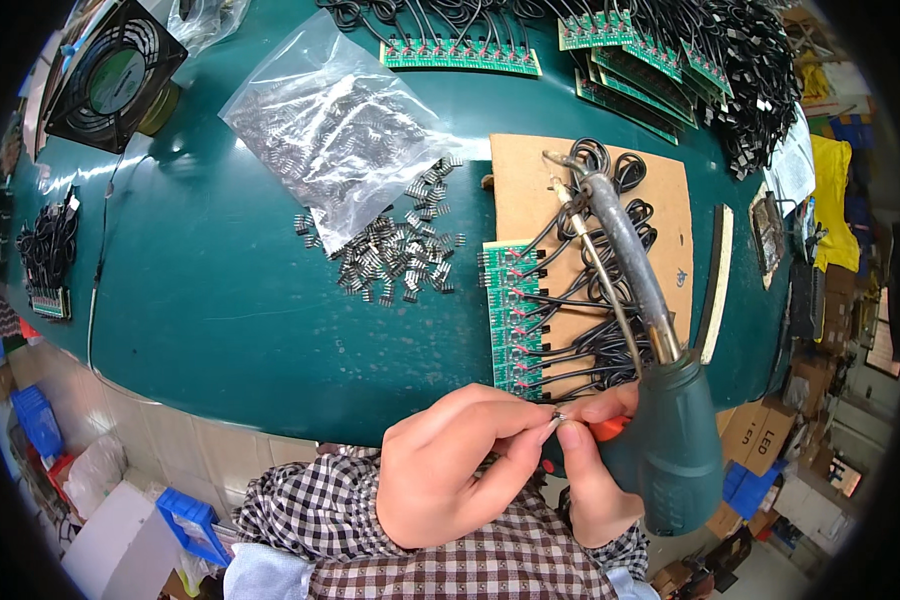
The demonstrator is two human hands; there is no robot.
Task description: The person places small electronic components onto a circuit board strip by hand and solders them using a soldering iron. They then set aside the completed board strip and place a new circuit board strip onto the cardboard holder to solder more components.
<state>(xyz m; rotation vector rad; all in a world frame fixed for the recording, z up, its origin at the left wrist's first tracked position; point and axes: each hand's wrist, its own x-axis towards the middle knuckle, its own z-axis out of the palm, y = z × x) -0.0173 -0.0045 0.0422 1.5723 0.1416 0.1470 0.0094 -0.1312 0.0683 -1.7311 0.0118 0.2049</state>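
My right hand (598, 485) is closed around a dark green soldering gun (678, 430) with an orange trigger, its long metal tube and solder feeder reaching over the work. My left hand (445, 470) pinches a tiny dark pin header (558, 414), and the right thumb meets it there at the table's near edge. Just beyond the hands lies a green circuit-board strip (510, 330) with black cables joined along its right side. Several pins stick out at the strip's upper left. The coiled cables rest on a cardboard sheet (670, 190).
Loose pin headers (395, 255) spill from a clear plastic bag (320, 120) on the green table (200, 300). A black fan (115, 75) stands far left. Wired board strips (460, 55) and bundled black cables (760, 90) fill the back. A pale strip (716, 280) lies right.
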